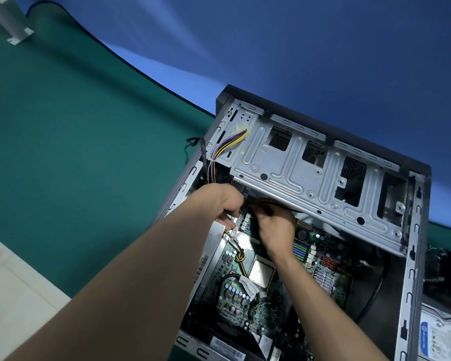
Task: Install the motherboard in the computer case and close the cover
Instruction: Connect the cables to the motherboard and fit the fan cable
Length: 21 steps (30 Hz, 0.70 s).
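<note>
Presently both hands work under the edge of the raised drive cage. The left hand has its fingers curled, apparently pinching something; what exactly cannot be told. The right hand grips a black cable between curled fingers. Directly beneath the hands lies the motherboard, seated flat inside the open computer case, with the side cover off. Yellow and purple wires hang just above the left hand. The case rests on a green mat, which overlaps a blue surface beyond. Pale floor tiles show nearest the person. A hard drive lies right of the case.
</note>
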Tool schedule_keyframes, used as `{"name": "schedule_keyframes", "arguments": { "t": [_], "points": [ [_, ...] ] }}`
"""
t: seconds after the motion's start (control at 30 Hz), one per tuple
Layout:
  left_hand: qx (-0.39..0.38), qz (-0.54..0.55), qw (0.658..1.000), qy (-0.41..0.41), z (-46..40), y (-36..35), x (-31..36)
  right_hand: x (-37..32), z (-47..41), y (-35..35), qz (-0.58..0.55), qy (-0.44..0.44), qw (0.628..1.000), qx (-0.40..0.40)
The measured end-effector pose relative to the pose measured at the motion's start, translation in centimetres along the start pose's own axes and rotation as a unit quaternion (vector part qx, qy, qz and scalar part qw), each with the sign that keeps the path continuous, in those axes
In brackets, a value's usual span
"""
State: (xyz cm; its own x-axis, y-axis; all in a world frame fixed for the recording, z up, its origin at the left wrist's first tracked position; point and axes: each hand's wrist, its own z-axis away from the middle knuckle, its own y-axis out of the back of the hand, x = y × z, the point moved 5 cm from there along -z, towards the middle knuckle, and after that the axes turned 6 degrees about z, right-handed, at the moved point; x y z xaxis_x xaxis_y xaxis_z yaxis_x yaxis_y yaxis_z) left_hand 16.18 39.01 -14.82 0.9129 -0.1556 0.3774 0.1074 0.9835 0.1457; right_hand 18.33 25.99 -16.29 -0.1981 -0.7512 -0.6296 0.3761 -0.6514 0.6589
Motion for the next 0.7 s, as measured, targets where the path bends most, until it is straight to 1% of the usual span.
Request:
{"name": "schedule_keyframes", "arguments": {
  "t": [0.1,0.2,0.27,0.33,0.4,0.6,0.7],
  "points": [
    [-0.001,-0.005,1.0,0.001,0.01,-0.05,0.0,-0.24,0.01,0.03,0.002,0.007,1.0,-0.002],
    [0.0,-0.004,1.0,-0.001,-0.18,-0.06,-0.05,-0.46,0.18,-0.04,0.013,0.015,1.0,-0.022],
    [0.001,-0.006,1.0,0.0,-0.21,-0.04,-0.1,-0.36,0.09,-0.12,0.047,0.017,0.998,-0.038],
    [0.002,-0.012,1.0,-0.001,-0.25,0.01,-0.11,-0.2,0.15,-0.21,0.09,0.001,0.995,-0.053],
    [0.003,-0.015,1.0,-0.003,-0.24,0.03,-0.08,0.09,0.07,-0.32,0.107,-0.016,0.993,-0.056],
    [0.003,-0.015,1.0,0.001,-0.38,0.05,-0.15,-0.41,0.0,-0.08,0.072,0.005,0.997,-0.026],
    [0.002,-0.02,1.0,0.001,-0.39,-0.03,-0.21,0.01,-0.18,-0.21,0.057,-0.003,0.997,-0.06]
  ]
}}
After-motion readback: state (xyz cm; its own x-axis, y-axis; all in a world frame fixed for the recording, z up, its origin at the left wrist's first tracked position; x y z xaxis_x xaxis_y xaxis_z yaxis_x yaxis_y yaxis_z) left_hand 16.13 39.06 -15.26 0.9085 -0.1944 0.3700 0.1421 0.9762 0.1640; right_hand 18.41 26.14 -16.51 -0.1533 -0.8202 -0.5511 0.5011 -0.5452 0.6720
